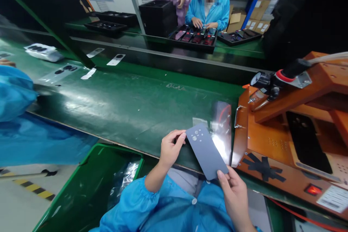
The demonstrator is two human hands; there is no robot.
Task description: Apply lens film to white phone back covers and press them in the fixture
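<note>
At the far left a co-worker's blue sleeve (13,92) overlaps the near edge of the green conveyor belt (122,105); further up the belt's left end lie film-wrapped panels (43,51) and loose white strips (116,59); below the near edge stands a green bin (89,188) with clear wrapping inside; the left hand (170,148) pinches the upper left corner of a grey phone back cover (206,152) between thumb and fingertips, its grip grasping that corner; the cover is held tilted in the air just above the belt's near edge, its camera holes at the upper end; the right hand (235,195) holds the cover's lower right end, thumb on top, its grip likewise grasping the cover; just behind the cover a clear shiny film (221,130) lies on the belt; at the right an orange press fixture (293,141) touches the belt's edge; across the belt, two people (209,7) stand at black trays (194,38).
</note>
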